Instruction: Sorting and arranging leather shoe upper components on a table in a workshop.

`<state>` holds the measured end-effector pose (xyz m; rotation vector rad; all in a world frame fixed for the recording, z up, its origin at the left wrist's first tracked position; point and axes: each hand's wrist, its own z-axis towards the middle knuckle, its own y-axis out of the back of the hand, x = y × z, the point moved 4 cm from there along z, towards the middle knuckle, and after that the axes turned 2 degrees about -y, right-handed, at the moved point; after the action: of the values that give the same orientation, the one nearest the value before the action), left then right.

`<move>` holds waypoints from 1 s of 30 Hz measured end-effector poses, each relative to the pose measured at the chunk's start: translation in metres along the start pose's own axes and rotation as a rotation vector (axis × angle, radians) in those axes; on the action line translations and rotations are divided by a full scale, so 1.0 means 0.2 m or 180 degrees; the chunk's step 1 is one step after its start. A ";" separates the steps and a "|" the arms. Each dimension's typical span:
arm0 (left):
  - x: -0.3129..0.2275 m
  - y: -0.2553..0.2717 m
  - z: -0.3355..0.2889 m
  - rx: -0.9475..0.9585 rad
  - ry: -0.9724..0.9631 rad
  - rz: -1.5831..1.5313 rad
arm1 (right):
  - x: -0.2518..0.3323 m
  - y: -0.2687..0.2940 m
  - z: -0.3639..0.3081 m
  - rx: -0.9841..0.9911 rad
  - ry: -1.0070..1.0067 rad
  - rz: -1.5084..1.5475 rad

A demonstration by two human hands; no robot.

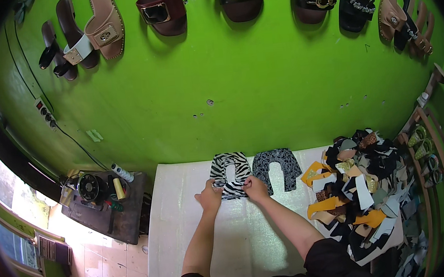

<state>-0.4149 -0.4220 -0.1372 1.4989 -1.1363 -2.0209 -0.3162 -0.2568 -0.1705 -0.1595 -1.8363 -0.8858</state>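
Zebra-striped, U-shaped cut pieces of material lie near the back edge of the white table, close to the wall. A striped strip crosses their lower end, so the shape looks like a closed ring. My left hand pinches this striped material at its left side, fingers closed. On the opposite side my right hand grips it between thumb and fingers. Just right of it lies a black-and-grey patterned U-shaped piece, its opening toward me, which neither hand holds. How many striped layers there are, I cannot tell.
A large heap of mixed scraps covers the right of the white table. At left stands a dark workbench with a sewing machine and thread spools. Sandals hang along the green wall. A wooden rack stands far right.
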 end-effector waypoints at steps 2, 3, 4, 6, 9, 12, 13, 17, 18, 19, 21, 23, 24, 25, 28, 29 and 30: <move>0.01 -0.04 0.01 0.0218 0.0024 0.0217 | -0.02 -0.01 0.03 0.0053 0.0000 -0.0227; 0.00 -0.04 0.01 0.0239 0.0022 0.0220 | -0.03 -0.02 0.03 0.0111 0.0002 -0.0450; -0.01 -0.04 0.00 0.0297 0.0051 0.0248 | -0.03 -0.01 0.04 0.0157 0.0003 -0.0460; -0.02 -0.04 -0.01 0.0369 0.0084 0.0282 | -0.02 -0.02 0.04 0.0195 0.0024 -0.0544; -0.02 -0.04 -0.03 0.0145 -0.0162 0.0708 | 0.05 -0.05 -0.05 -0.0134 0.0451 -0.1043; 0.02 -0.12 -0.06 -0.0120 -0.1167 0.0891 | 0.11 -0.11 -0.13 -0.0333 0.2000 -0.1967; 0.05 -0.17 -0.08 -0.0142 -0.1505 0.0848 | 0.10 -0.13 -0.15 -0.0345 0.1998 -0.1961; -0.03 -0.21 -0.16 -0.0154 -0.1751 0.1065 | 0.04 -0.11 -0.23 -0.0512 0.1966 -0.2009; -0.06 -0.21 -0.16 -0.0142 -0.1796 0.1059 | 0.05 -0.10 -0.23 -0.0429 0.1892 -0.1973; -0.07 -0.20 -0.16 -0.0025 -0.1653 0.1108 | 0.07 -0.09 -0.24 -0.0352 0.1817 -0.1937; -0.11 -0.16 -0.16 0.0085 -0.1566 0.1149 | 0.09 -0.03 -0.28 -0.0073 0.1696 -0.1900; -0.15 -0.11 -0.18 0.0047 -0.1408 0.1170 | 0.14 0.06 -0.36 -0.0165 0.1890 -0.1133; -0.16 -0.06 -0.19 0.0037 -0.1296 0.1040 | 0.17 0.11 -0.43 -0.0036 0.1800 -0.1086; -0.18 -0.03 -0.21 0.0040 -0.1338 0.1028 | 0.19 0.18 -0.50 -0.0078 0.1786 -0.1092; -0.25 0.06 -0.27 -0.0081 -0.1073 0.0644 | 0.12 0.42 -0.70 -0.0136 0.1389 -0.0550; -0.27 0.07 -0.32 -0.0072 -0.1122 0.0622 | 0.04 0.48 -0.77 -0.0188 0.1375 -0.0561; -0.28 0.09 -0.37 -0.0240 -0.1077 0.0356 | -0.05 0.56 -0.85 -0.0371 0.1222 -0.0391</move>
<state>-0.3286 -0.4212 -0.0969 1.0574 -1.2222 -2.2662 -0.1300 -0.2830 -0.0919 0.0503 -1.4497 -1.0317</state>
